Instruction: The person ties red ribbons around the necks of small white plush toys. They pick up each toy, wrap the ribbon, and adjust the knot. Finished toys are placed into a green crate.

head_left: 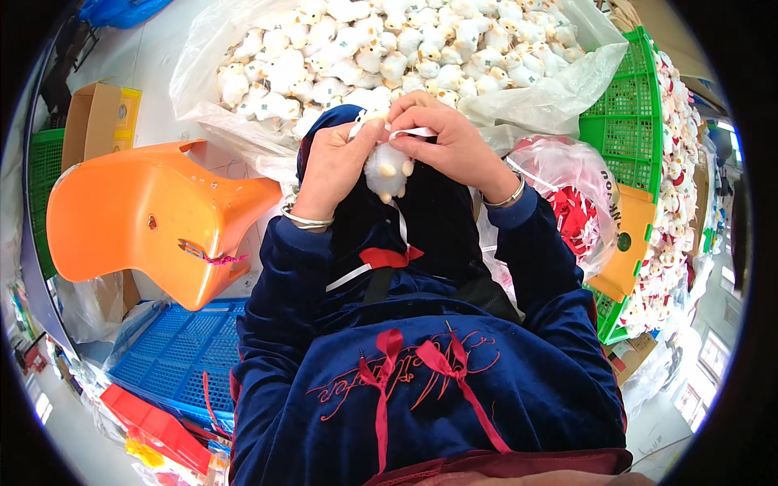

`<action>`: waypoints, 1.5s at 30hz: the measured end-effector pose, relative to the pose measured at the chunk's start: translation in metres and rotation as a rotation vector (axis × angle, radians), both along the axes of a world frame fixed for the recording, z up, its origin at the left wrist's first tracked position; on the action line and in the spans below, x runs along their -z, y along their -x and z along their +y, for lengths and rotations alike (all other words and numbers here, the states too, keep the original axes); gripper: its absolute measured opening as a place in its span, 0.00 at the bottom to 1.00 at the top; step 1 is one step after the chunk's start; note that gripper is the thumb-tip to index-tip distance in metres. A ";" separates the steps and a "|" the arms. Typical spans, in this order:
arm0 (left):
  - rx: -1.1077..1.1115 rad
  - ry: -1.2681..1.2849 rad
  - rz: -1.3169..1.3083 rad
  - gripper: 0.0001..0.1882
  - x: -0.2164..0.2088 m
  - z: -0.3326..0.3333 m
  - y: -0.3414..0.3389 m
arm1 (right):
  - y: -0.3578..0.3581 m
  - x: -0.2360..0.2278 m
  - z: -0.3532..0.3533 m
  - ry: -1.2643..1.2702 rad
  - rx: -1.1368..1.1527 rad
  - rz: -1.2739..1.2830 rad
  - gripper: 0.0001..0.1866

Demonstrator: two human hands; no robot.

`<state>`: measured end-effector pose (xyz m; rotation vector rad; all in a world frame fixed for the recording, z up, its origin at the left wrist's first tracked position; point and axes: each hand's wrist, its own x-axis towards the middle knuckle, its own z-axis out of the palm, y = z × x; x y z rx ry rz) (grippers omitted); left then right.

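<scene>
Hands meet above the lap: left hand [336, 162] wraps the small white plush toy [386, 172], right hand [450, 142] pinches a white ribbon [413, 132] on it. Ribbon may slip, because only fingertips grip it.

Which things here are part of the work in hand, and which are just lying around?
In use:
left hand and right hand, both on the small white plush toy
white ribbon in the right hand's fingers
clear bag of white plush toys
red ribbon bow on the lap

Lying about:
orange plastic stool
blue crate
green crate
cardboard box
</scene>
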<state>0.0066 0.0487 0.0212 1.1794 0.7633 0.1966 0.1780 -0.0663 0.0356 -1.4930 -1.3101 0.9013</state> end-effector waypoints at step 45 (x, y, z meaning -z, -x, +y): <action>-0.209 -0.431 -0.191 0.04 0.023 -0.030 -0.001 | -0.011 -0.009 0.030 0.238 -0.024 -0.055 0.06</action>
